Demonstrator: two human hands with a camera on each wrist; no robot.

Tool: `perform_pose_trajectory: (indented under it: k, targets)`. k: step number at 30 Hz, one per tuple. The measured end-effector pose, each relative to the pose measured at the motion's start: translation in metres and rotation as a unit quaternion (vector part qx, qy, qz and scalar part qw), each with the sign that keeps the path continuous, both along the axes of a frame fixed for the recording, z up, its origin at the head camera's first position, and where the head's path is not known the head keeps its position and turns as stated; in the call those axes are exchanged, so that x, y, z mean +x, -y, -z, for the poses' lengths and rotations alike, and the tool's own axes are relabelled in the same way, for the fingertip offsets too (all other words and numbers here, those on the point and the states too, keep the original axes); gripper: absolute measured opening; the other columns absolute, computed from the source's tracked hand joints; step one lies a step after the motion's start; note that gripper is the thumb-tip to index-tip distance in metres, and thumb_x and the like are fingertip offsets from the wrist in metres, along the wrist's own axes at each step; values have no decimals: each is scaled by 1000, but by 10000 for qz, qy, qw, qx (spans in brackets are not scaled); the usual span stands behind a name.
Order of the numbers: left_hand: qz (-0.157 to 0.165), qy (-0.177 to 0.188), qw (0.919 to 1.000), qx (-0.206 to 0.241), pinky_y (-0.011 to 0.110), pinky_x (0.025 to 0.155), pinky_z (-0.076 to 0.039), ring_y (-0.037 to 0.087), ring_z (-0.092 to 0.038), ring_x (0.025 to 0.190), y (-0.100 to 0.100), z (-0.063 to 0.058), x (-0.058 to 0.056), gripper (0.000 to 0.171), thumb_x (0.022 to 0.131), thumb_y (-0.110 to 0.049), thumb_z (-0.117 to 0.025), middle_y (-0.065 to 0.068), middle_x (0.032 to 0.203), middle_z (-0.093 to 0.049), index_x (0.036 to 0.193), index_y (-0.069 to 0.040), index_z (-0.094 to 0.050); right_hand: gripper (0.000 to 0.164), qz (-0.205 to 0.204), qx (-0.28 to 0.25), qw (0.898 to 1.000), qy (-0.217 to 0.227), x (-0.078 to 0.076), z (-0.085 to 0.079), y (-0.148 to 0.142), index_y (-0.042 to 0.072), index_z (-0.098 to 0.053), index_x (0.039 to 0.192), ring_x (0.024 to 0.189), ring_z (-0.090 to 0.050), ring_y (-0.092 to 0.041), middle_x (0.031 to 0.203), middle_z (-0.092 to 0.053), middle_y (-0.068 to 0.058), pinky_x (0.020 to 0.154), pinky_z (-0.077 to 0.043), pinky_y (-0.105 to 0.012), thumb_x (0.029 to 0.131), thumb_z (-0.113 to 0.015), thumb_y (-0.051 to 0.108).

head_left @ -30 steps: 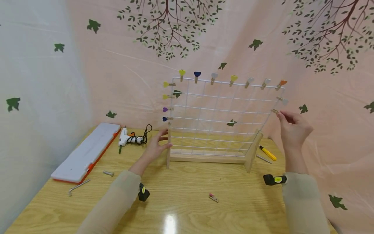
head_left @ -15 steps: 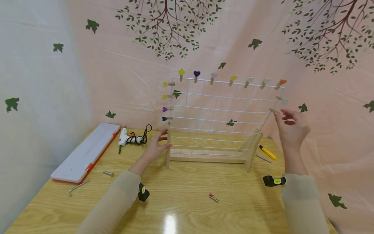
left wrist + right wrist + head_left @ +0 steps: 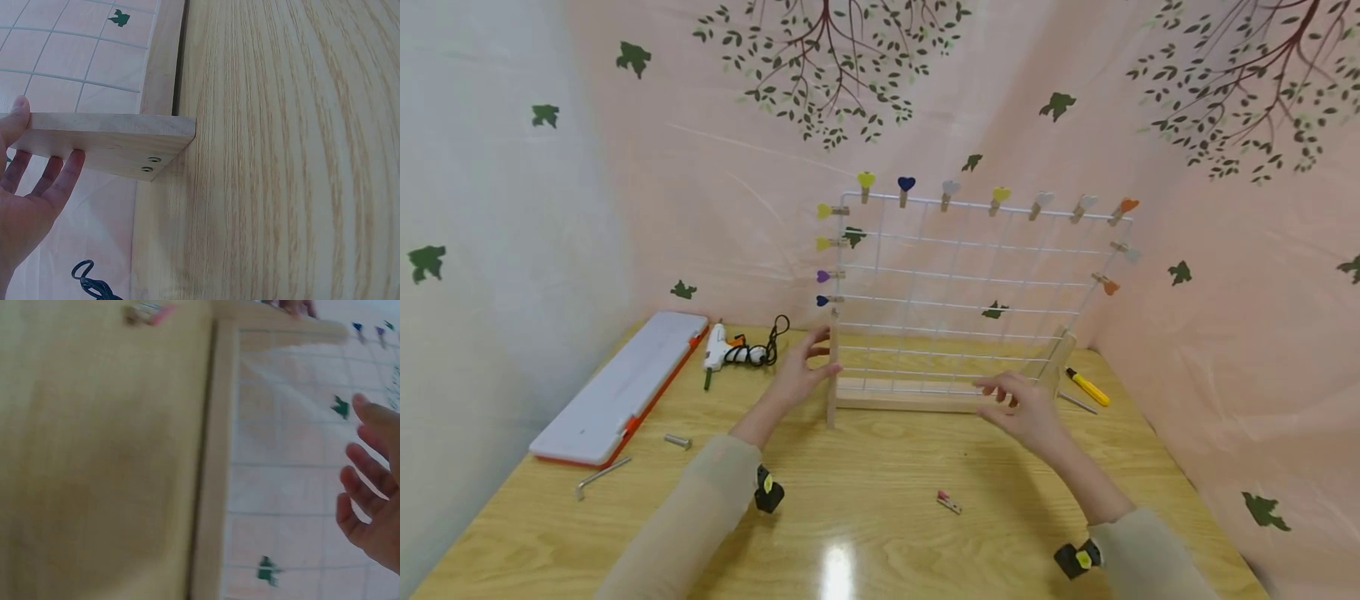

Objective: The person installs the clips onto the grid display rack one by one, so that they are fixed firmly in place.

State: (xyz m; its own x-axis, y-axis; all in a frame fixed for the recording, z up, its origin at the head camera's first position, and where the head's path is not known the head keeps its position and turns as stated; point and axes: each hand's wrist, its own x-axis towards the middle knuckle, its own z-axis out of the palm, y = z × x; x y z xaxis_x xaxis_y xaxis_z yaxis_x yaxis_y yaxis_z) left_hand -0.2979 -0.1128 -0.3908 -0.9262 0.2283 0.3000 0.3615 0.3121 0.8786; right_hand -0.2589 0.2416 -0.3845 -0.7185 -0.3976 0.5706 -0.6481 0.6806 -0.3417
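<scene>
A white wire grid (image 3: 955,275) stands upright in a wooden stand (image 3: 925,402), its top and both sides lined with heart-topped clothespins such as the orange one (image 3: 1108,285) at right. My left hand (image 3: 797,372) holds the stand's left side board (image 3: 112,128), thumb on the front edge and fingers against the outer face. In front of the grid's lower right part, my right hand (image 3: 1022,408) is in the air, fingers spread and nothing in them. One loose clothespin with a pink heart (image 3: 949,502) lies on the table, also at the top of the right wrist view.
At the left lie a white case with red edging (image 3: 625,387), a glue gun with a black cord (image 3: 733,350), a bolt (image 3: 677,441) and a hex key (image 3: 602,477). A yellow-handled tool (image 3: 1087,387) and a metal rod (image 3: 1078,402) lie right of the stand. A printed curtain (image 3: 737,233) hangs behind.
My right hand has let go of the orange-heart clothespin, which now sits on the grid's right side, and has moved down and left. My left hand keeps its place on the stand.
</scene>
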Motion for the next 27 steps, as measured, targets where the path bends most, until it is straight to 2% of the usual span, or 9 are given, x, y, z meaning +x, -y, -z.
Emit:
perform_pose_trajectory:
  k: [2, 4, 8, 11, 14, 16, 20, 24, 27]
  targets:
    - [-13, 23, 10000, -41, 45, 89, -46, 38, -44, 116, 0, -1, 0, 65, 82, -5, -62, 19, 135, -37, 138, -4, -28, 33, -448, 305, 9969, 562, 4, 15, 6, 18, -64, 103, 70, -51, -10, 86, -60, 9, 56, -46, -25, 72, -73, 27]
    - [-15, 41, 10000, -46, 45, 89, -46, 38, -44, 116, 0, -1, 0, 66, 82, -6, -62, 19, 135, -36, 138, -4, -28, 32, -849, 683, 9874, 1150, 6, 29, 9, 19, -63, 105, 73, -53, -10, 87, -60, 8, 58, -47, -25, 75, -71, 28]
    - [14, 66, 10000, 22, 47, 89, -45, 38, -44, 116, 1, 4, -6, 66, 82, -8, -63, 18, 136, -36, 138, -6, -29, 28, -1799, 1099, 9514, 2247, 7, 50, 14, 15, -63, 106, 74, -54, -8, 86, -61, 2, 60, -48, -22, 79, -68, 22]
    - [-3, 22, 10000, -8, 44, 88, -47, 37, -44, 116, 3, 15, -14, 67, 82, -9, -63, 16, 136, -36, 139, -10, -29, 23, -2460, 1224, 9238, 2667, 6, 60, 18, 13, -65, 101, 73, -54, -6, 84, -62, 1, 60, -49, -18, 80, -67, 20]
    - [-66, -30, 10000, -63, 41, 87, -48, 33, -46, 116, 4, 25, -21, 67, 82, -11, -64, 12, 137, -36, 139, -14, -29, 18, -2889, 1273, 9076, 2769, 5, 66, 20, 13, -66, 97, 72, -54, -3, 84, -62, 1, 60, -49, -16, 80, -66, 19]
    - [-106, -4, 9999, -28, 41, 86, -49, 32, -46, 116, 4, 27, -23, 67, 81, -11, -64, 11, 136, -37, 139, -16, -30, 15, -3033, 1301, 9039, 2721, 5, 67, 22, 13, -66, 94, 72, -54, -1, 83, -62, 2, 59, -49, -15, 80, -67, 19]
    - [-105, -3, 9999, -27, 42, 87, -48, 33, -45, 116, 4, 28, -24, 68, 81, -14, -65, 11, 136, -37, 139, -17, -29, 10, -3068, 1292, 8997, 2824, 6, 65, 24, 13, -66, 87, 71, -53, 0, 83, -62, 2, 60, -49, -16, 79, -67, 19]
    - [-96, 14, 9999, -89, 41, 88, -48, 33, -45, 116, 4, 26, -22, 69, 80, -19, -65, 12, 136, -37, 139, -16, -29, 9, -2872, 1236, 8955, 3168, 7, 64, 23, 14, -62, 82, 69, -52, 0, 80, -61, 5, 59, -49, -18, 79, -67, 21]
    - [-84, 29, 9999, -82, 43, 89, -46, 36, -45, 115, 3, 19, -16, 69, 80, -17, -65, 15, 136, -37, 139, -13, -29, 9, -2567, 1187, 9013, 3280, 8, 59, 20, 18, -59, 79, 67, -52, 0, 76, -59, 9, 58, -49, -18, 79, -67, 22]
